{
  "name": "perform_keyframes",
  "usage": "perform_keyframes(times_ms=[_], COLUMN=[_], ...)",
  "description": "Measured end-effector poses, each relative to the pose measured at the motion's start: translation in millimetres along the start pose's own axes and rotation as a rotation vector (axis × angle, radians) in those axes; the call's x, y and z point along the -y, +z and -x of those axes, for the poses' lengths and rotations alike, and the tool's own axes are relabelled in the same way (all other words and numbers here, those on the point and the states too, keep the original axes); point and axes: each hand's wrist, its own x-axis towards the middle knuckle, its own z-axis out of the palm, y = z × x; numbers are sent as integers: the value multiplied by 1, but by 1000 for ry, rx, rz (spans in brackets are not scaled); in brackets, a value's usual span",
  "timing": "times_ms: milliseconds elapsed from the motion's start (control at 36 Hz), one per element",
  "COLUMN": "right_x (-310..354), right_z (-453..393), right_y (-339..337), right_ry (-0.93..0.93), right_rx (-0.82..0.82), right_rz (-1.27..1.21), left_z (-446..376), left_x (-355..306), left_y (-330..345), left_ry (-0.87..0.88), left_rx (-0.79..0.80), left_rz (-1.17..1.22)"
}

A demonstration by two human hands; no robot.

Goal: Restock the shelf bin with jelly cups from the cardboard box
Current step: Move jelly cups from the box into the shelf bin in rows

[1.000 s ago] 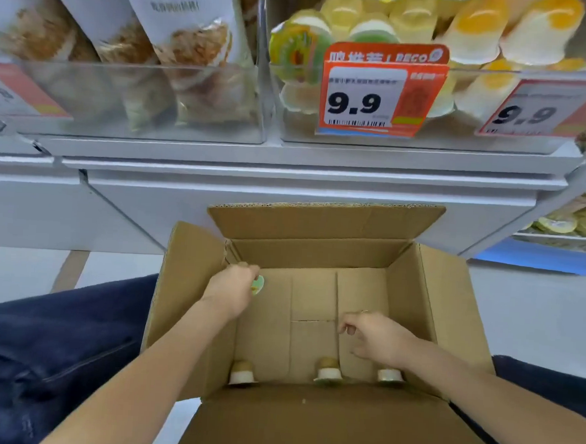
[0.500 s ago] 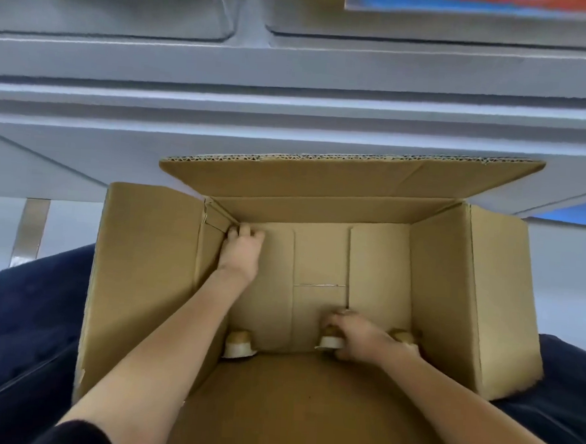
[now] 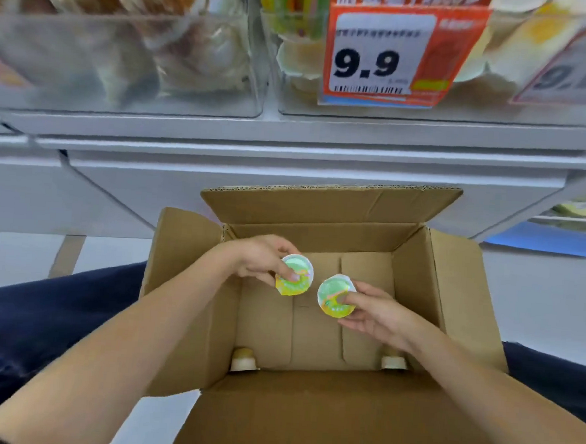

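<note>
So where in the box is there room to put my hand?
The cardboard box floor is bare across the middle, between the loose cup at the near left corner and the one at the near right. Above it is crowded: the left hand and right hand each hold a jelly cup.

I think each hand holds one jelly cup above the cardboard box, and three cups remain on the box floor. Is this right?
Not quite: the head view shows two cups remaining, one near the left wall and one near the right. Otherwise yes: left hand and right hand each hold a jelly cup above the cardboard box.
</note>
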Motion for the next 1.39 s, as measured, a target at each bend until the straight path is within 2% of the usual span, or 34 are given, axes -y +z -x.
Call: perform_keyframes(times_ms=[83, 167, 278, 417, 528, 639, 722, 833, 917, 1194, 1389], right_x=[41, 82, 128, 175, 206, 241, 265, 281, 284, 277, 271], right_z=[34, 74, 127, 189, 223, 234, 229, 218, 211, 209, 208], right_y=[8, 17, 31, 40, 41, 36, 26, 13, 3, -16, -18], right_ry=[-122, -252, -421, -728, -1158, -1362, -1364, -1262, -1180, -1110, -1084], right_rx=[47, 112, 109, -64, -258, -423, -546, -575, -557, -460, -428], right_rz=[-21, 60, 210, 500, 464, 530, 622, 702, 770, 803, 848], left_z=[42, 84, 140, 195, 218, 210, 189, 162, 153, 146, 147], left_x=[-47, -83, -121, -153, -171, -204, -230, -248, -256, -266, -266], left_y=[0, 3, 12, 19, 22, 12, 6, 6, 7, 17, 22], left_ry=[111, 236, 388, 615, 888, 1118, 1178, 1150, 1154, 1181, 1075], left_rx=[27, 11, -113, -294, -401, -699, -853, -898, -916, -865, -755], left_rz=[-20, -70, -183, -274, -77, -151, -340, -589, -678, -734, -756])
